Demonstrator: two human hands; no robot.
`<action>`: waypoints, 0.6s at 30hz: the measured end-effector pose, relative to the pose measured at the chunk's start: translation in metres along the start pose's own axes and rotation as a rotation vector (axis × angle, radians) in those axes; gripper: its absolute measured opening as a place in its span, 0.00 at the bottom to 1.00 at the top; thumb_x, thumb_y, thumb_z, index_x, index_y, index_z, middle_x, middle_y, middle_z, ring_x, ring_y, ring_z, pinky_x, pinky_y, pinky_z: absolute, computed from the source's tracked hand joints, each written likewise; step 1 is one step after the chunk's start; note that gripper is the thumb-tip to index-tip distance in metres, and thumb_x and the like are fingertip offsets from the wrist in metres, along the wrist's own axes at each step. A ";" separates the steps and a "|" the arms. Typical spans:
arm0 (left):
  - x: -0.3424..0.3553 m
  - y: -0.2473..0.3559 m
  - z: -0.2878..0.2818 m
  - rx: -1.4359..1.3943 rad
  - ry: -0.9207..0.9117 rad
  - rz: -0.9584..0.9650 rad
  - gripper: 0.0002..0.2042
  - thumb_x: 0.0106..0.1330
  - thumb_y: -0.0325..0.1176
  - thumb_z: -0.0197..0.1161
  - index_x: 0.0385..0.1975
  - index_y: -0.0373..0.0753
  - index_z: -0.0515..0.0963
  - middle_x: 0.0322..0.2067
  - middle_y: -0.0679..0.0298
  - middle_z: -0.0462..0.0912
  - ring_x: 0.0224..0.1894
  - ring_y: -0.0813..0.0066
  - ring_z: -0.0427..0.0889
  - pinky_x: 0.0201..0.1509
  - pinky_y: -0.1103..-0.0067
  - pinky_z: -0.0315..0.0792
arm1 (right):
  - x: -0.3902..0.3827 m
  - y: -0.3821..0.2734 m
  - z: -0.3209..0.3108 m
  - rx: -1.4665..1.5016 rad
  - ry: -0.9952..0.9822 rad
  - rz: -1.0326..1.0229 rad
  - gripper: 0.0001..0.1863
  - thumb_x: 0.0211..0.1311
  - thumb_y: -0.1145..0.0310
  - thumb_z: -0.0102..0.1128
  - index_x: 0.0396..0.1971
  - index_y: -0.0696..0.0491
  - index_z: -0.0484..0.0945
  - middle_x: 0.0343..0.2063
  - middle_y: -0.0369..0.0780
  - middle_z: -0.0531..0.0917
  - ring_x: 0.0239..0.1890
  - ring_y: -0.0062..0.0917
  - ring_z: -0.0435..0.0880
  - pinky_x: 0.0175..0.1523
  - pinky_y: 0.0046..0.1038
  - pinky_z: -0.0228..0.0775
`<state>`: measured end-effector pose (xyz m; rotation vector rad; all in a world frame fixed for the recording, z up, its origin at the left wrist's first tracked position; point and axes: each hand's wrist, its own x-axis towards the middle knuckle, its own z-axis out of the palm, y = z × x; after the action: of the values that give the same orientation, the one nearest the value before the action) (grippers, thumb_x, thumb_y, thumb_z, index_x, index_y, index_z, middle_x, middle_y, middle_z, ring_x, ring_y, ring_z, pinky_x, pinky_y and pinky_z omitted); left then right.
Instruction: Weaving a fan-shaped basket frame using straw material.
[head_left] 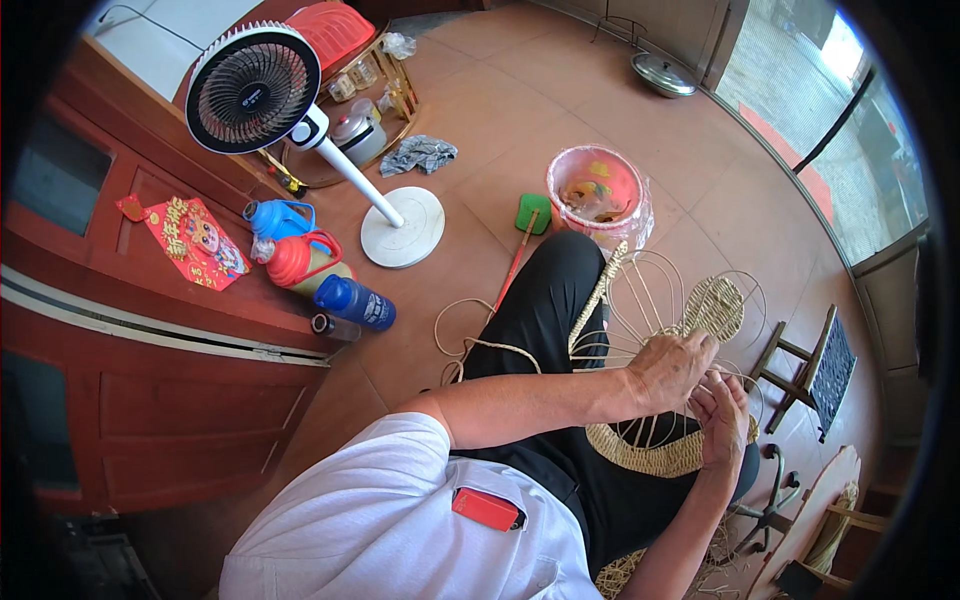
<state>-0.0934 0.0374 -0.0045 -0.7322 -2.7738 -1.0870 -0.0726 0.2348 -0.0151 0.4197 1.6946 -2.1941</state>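
Across my lap lies a wire frame [657, 334] of thin curved rods, partly bound in plaited straw. A woven straw oval [714, 308] is fixed at its far side, and a wide woven straw band [650, 455] curves along the near side. My left hand [670, 372] reaches across from the left, its fingers closed on the frame just below the oval. Close beside it, my right hand [722, 415] has thumb and fingers pinched together at the wires; the exact strand between them is hidden. A loose straw cord [490, 343] trails left over my thigh.
Beyond my knee stands a pink bucket [597, 188] with a plastic liner, beside a green fly swatter [534, 213]. A white standing fan [402, 228], bottles [355, 302] and a red cabinet [190, 400] are left. A small stool [812, 375] lies right.
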 end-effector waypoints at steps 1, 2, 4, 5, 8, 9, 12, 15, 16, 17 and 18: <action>-0.001 -0.001 0.000 0.013 0.002 -0.008 0.15 0.61 0.29 0.70 0.45 0.32 0.75 0.41 0.54 0.80 0.41 0.56 0.89 0.43 0.67 0.86 | 0.002 0.001 0.001 -0.001 0.023 -0.011 0.10 0.74 0.65 0.67 0.48 0.54 0.82 0.38 0.35 0.90 0.35 0.19 0.91 0.42 0.21 0.85; -0.001 -0.002 0.001 0.017 0.018 -0.008 0.15 0.62 0.29 0.69 0.45 0.32 0.75 0.41 0.53 0.80 0.40 0.55 0.90 0.42 0.66 0.86 | 0.005 0.002 0.002 -0.001 0.048 -0.020 0.10 0.74 0.65 0.67 0.47 0.54 0.82 0.37 0.36 0.90 0.34 0.20 0.91 0.40 0.21 0.85; 0.000 -0.004 0.001 0.017 0.035 -0.008 0.15 0.63 0.29 0.68 0.45 0.31 0.75 0.41 0.52 0.81 0.38 0.54 0.90 0.41 0.65 0.85 | 0.009 0.004 0.005 0.005 0.059 -0.034 0.10 0.73 0.66 0.68 0.47 0.54 0.82 0.37 0.37 0.90 0.33 0.19 0.90 0.39 0.21 0.86; 0.001 -0.004 0.002 0.008 0.011 -0.020 0.15 0.63 0.30 0.68 0.45 0.31 0.75 0.41 0.52 0.81 0.38 0.53 0.90 0.41 0.64 0.85 | 0.010 0.004 0.006 0.018 0.065 -0.058 0.09 0.73 0.67 0.68 0.46 0.55 0.82 0.37 0.37 0.90 0.33 0.19 0.90 0.38 0.21 0.86; 0.004 -0.005 0.003 -0.007 0.002 -0.021 0.15 0.63 0.30 0.68 0.46 0.31 0.76 0.41 0.51 0.82 0.38 0.51 0.90 0.40 0.62 0.85 | 0.015 0.004 0.007 0.023 0.126 -0.078 0.08 0.72 0.70 0.68 0.44 0.55 0.81 0.36 0.38 0.89 0.32 0.19 0.90 0.37 0.21 0.87; 0.005 -0.006 0.003 -0.013 0.010 -0.012 0.15 0.63 0.30 0.67 0.46 0.31 0.76 0.41 0.51 0.82 0.38 0.50 0.90 0.41 0.61 0.85 | 0.016 0.005 0.008 0.021 0.112 -0.068 0.08 0.72 0.70 0.68 0.44 0.55 0.81 0.36 0.38 0.89 0.32 0.19 0.90 0.37 0.21 0.87; 0.007 -0.007 0.005 -0.020 0.036 -0.007 0.17 0.61 0.31 0.69 0.47 0.31 0.77 0.41 0.51 0.83 0.38 0.50 0.90 0.41 0.61 0.85 | 0.020 0.003 0.008 0.052 0.134 -0.069 0.07 0.72 0.71 0.68 0.44 0.52 0.78 0.35 0.34 0.87 0.33 0.18 0.89 0.39 0.19 0.86; 0.010 -0.010 0.008 0.021 -0.009 0.019 0.19 0.60 0.33 0.72 0.47 0.31 0.77 0.42 0.51 0.83 0.39 0.51 0.90 0.41 0.62 0.85 | 0.020 0.005 0.009 0.014 0.125 -0.105 0.09 0.72 0.70 0.68 0.46 0.51 0.78 0.38 0.32 0.85 0.36 0.16 0.88 0.41 0.18 0.85; 0.011 -0.010 0.009 0.075 -0.025 0.029 0.21 0.57 0.35 0.75 0.47 0.31 0.77 0.42 0.52 0.83 0.39 0.52 0.90 0.41 0.64 0.85 | 0.019 0.006 0.010 -0.011 0.098 -0.133 0.09 0.73 0.69 0.68 0.46 0.51 0.77 0.38 0.31 0.84 0.37 0.15 0.87 0.43 0.18 0.85; 0.012 -0.010 0.009 0.075 -0.023 0.023 0.21 0.57 0.35 0.75 0.47 0.31 0.77 0.42 0.52 0.83 0.39 0.52 0.90 0.41 0.64 0.85 | 0.019 0.007 0.011 -0.025 0.088 -0.128 0.09 0.73 0.69 0.68 0.46 0.51 0.77 0.38 0.31 0.84 0.37 0.15 0.87 0.43 0.18 0.85; 0.012 -0.010 0.009 0.079 -0.032 0.017 0.21 0.57 0.35 0.75 0.47 0.31 0.77 0.43 0.52 0.82 0.39 0.53 0.90 0.41 0.65 0.85 | 0.019 0.007 0.011 -0.031 0.101 -0.148 0.09 0.73 0.70 0.68 0.46 0.51 0.77 0.38 0.32 0.84 0.37 0.15 0.87 0.42 0.18 0.84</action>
<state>-0.1079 0.0420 -0.0145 -0.7696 -2.8133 -0.9644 -0.0867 0.2209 -0.0267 0.4158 1.8661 -2.2814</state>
